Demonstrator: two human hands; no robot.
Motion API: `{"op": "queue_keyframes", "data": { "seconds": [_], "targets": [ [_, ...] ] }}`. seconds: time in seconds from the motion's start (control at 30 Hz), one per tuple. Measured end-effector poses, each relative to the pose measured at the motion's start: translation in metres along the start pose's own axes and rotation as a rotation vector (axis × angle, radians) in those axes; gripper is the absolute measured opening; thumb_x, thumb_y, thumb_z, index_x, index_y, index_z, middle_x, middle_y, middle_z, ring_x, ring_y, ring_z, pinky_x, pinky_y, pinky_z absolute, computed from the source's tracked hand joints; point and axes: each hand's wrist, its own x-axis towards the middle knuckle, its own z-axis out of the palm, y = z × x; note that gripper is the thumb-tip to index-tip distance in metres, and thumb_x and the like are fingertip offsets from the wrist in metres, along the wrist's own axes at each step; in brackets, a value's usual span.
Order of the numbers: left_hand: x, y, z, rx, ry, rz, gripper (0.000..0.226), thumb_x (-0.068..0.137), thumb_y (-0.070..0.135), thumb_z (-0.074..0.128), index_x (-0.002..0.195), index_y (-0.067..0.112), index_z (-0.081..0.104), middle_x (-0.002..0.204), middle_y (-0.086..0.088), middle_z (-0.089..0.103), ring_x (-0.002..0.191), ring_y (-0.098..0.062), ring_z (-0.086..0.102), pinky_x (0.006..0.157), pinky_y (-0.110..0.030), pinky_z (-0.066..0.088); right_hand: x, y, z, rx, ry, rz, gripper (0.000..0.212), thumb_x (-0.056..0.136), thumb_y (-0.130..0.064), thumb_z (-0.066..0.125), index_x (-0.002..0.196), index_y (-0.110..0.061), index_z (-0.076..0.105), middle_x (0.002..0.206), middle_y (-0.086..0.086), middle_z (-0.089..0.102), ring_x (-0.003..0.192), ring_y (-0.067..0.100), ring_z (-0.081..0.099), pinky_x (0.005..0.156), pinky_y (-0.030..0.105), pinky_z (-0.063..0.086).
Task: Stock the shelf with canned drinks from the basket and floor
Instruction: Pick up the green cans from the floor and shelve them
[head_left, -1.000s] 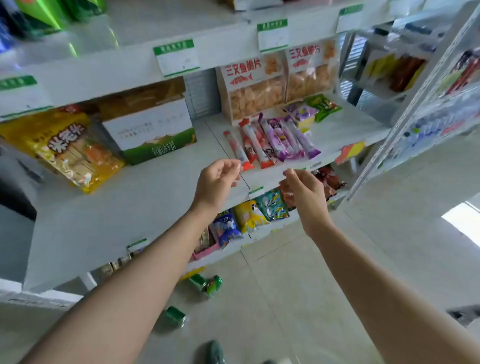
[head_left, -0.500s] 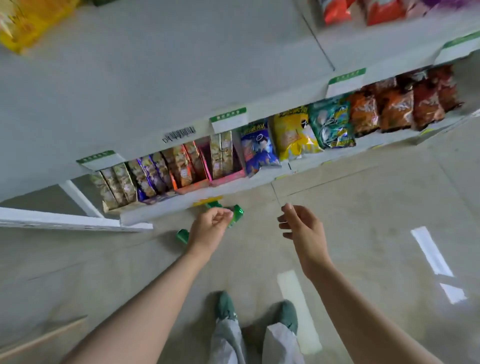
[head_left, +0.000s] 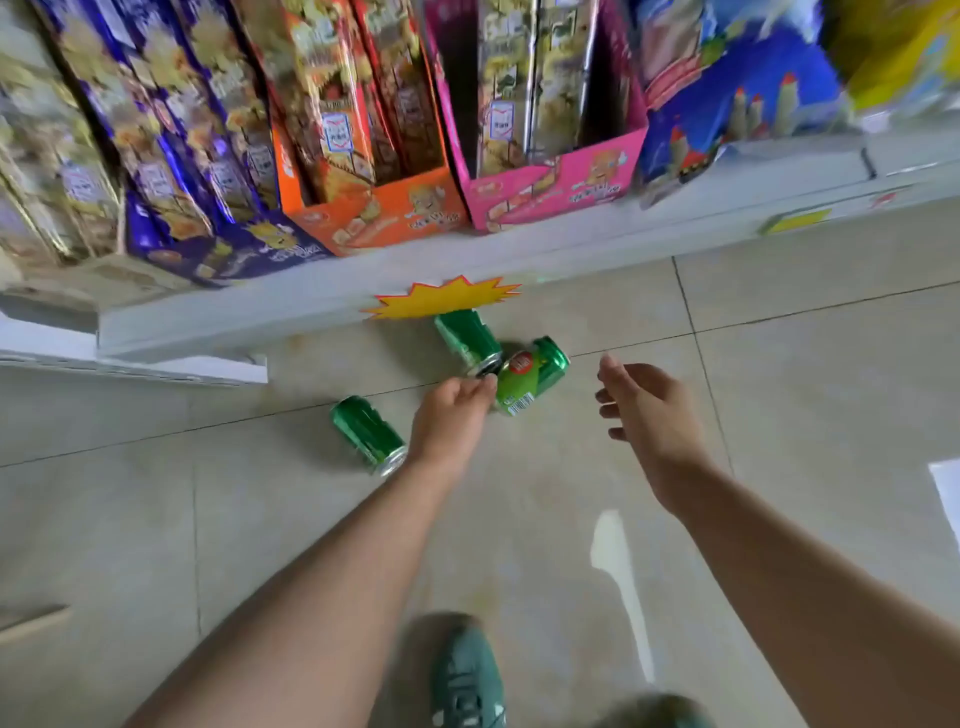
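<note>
A slip is judged the main risk. The left hand (head_left: 457, 415) has its curled fingertips at the point where two green cans meet. Both cans lie on their sides on smooth floor (head_left: 779, 374), so a glancing touch would likely roll one away rather than secure it. The far can (head_left: 465, 338) lies close against the base of the shelf (head_left: 249, 317), and a push could wedge it there. The labelled can (head_left: 530, 379) appears to touch the far can, so it could be set rolling to the right when either one is lifted. A third can (head_left: 369, 434) lies just beside the left wrist, to its left, and could be knocked by the forearm.

The left arm is stretched down and forward with the knuckles up. Whether anything is yet pinched cannot be told. The right hand (head_left: 647, 410) is released, its fingers spread and slightly bent. It is held just right of the labelled can and apart from it, where a rolling can might be blocked.

Farther out, a yellow starburst tag (head_left: 441, 301) is fixed to the shelf edge above the far can. Behind it the shelf is filled with snack boxes (head_left: 363, 218). A green shoe (head_left: 467, 675) is seen at the near edge. No basket is in view.
</note>
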Motion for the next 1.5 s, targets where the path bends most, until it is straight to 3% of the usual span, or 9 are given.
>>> {"op": "queue_keyframes", "data": {
  "seconds": [0.13,0.27,0.4,0.47,0.57,0.67,0.8,1.0,1.5],
  "targets": [
    [0.062,-0.045,0.025,-0.042,-0.041,-0.056,0.034,0.094,0.043,0.057,0.09,0.011,0.068,0.099,-0.02,0.069,0.099,-0.033,0.063,0.097,-0.045,0.049,0.069,0.04,0.044,-0.081,-0.07,-0.026,0.025,0.094,-0.046,0.055,0.097,-0.024,0.065,0.097,-0.003,0.065,0.1,0.022,0.059,0.097,0.049,0.05],
    [0.101,-0.066,0.051,-0.145,-0.087,-0.144,0.04,0.099,0.043,0.047,0.097,0.008,0.066,0.113,-0.027,0.065,0.107,-0.039,0.063,0.097,-0.049,0.05,0.116,0.065,0.074,-0.142,-0.08,-0.017,0.071,0.085,-0.061,0.051,0.144,-0.022,0.042,0.14,0.01,0.046,0.127,0.027,0.048,0.106,0.052,0.042],
    [0.112,-0.067,0.07,-0.435,-0.144,-0.264,0.033,0.101,0.041,0.043,0.121,0.017,0.054,0.115,-0.009,0.063,0.106,-0.025,0.061,0.09,-0.037,0.051,0.138,0.083,0.086,-0.075,-0.074,0.066,0.055,0.089,-0.061,0.048,0.133,-0.028,0.046,0.136,0.01,0.047,0.118,0.028,0.053,0.082,0.044,0.055],
    [0.108,-0.067,0.074,-0.511,-0.174,-0.307,0.029,0.099,0.039,0.049,0.117,0.017,0.054,0.11,-0.007,0.064,0.098,-0.022,0.062,0.076,-0.032,0.054,0.136,0.082,0.087,0.039,-0.07,0.119,0.042,0.093,-0.054,0.051,0.125,-0.026,0.047,0.131,0.009,0.051,0.113,0.026,0.058,0.074,0.039,0.056],
    [0.091,-0.065,0.072,-0.577,-0.195,-0.317,0.017,0.096,0.028,0.058,0.098,0.012,0.062,0.097,-0.012,0.068,0.084,-0.023,0.066,0.057,-0.028,0.056,0.12,0.073,0.08,0.135,-0.071,0.165,0.03,0.097,-0.046,0.051,0.116,-0.024,0.045,0.118,0.006,0.057,0.103,0.02,0.06,0.082,0.04,0.055],
    [0.063,-0.055,0.063,-0.647,-0.232,-0.313,0.022,0.096,0.023,0.058,0.096,0.002,0.062,0.093,-0.016,0.067,0.083,-0.025,0.066,0.06,-0.03,0.055,0.092,0.053,0.067,0.15,-0.016,0.132,0.027,0.097,-0.044,0.053,0.114,-0.024,0.045,0.111,0.003,0.057,0.088,0.013,0.059,0.076,0.036,0.053],
    [0.019,-0.019,0.039,-0.647,-0.253,-0.255,0.023,0.093,0.015,0.061,0.106,-0.005,0.06,0.099,-0.018,0.068,0.087,-0.026,0.067,0.07,-0.033,0.059,0.045,0.006,0.039,0.165,0.025,0.079,0.028,0.095,-0.044,0.056,0.112,-0.023,0.048,0.098,-0.003,0.059,0.079,0.006,0.059,0.066,0.03,0.053],
    [-0.07,0.067,-0.021,-0.473,-0.402,-0.118,0.016,0.091,0.02,0.065,0.088,0.005,0.065,0.092,-0.015,0.068,0.089,-0.027,0.065,0.093,-0.042,0.054,-0.047,-0.091,-0.017,0.175,-0.023,-0.016,0.031,0.092,-0.039,0.062,0.11,-0.016,0.054,0.103,0.002,0.064,0.08,0.009,0.064,0.062,0.027,0.054],
    [-0.351,0.349,-0.207,-0.246,-0.764,0.164,0.035,0.068,0.022,0.074,0.098,0.005,0.067,0.093,-0.013,0.073,0.082,-0.023,0.071,0.082,-0.032,0.059,-0.341,-0.408,-0.18,-0.033,-0.216,-0.364,0.029,0.093,-0.031,0.061,0.106,-0.005,0.057,0.096,0.009,0.067,0.079,0.017,0.068,0.056,0.023,0.055]
  ]
}}
